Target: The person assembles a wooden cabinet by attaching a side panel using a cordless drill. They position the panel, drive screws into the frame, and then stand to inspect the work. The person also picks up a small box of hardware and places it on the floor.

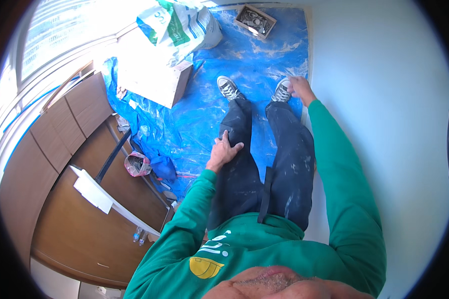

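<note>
My left hand (223, 149) rests flat on my left thigh, on dark paint-spattered trousers (264, 164), fingers spread and holding nothing. My right hand (299, 87) reaches down to the low part of the white wall (384, 99), just beside my right grey sneaker (282, 91). Its fingers are curled; I cannot tell whether it holds a small tool. My left grey sneaker (228, 87) stands on the blue tarp (204, 114). Both arms are in green sleeves.
On the tarp stand a white and green sack (177, 22), a wooden box (152, 79) and a small crate of metal parts (255, 20). A crumpled bag (137, 164) and a white board (94, 192) lie on the brown wood floor (85, 234) at left.
</note>
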### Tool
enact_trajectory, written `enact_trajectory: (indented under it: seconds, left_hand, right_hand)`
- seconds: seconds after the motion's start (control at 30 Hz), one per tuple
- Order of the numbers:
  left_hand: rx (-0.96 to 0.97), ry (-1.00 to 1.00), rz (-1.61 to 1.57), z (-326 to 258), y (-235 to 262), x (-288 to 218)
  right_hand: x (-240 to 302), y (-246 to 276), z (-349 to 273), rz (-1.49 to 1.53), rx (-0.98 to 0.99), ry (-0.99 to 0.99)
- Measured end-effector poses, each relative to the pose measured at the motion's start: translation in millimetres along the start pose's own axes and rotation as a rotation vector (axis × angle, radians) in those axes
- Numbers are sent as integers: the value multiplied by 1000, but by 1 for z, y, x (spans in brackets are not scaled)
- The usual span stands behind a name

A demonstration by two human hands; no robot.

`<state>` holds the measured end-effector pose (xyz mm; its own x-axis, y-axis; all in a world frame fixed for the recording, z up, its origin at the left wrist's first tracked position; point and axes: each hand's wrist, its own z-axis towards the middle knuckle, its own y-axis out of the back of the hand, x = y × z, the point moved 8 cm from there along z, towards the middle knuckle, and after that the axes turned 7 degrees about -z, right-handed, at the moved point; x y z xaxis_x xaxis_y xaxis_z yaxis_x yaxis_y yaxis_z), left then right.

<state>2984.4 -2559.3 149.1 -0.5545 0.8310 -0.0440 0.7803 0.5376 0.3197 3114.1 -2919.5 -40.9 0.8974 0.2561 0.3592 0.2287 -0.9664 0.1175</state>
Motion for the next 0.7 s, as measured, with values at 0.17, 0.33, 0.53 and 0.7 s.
enact_trajectory:
  seconds: [0.17,0.33,0.53,0.7]
  left_hand:
    - [-227,-2,-42,18,32,11]
    - [-298,21,-161,32,72,7]
    - [-304,-3,-289,39,79,21]
    - [-244,-1,-225,29,59,18]
  right_hand:
    - [45,-14,149,0,-119,73]
    - [89,-26,279,7,-279,134]
    - [111,-36,320,17,-290,245]
    - [105,-44,210,-147,-280,142]
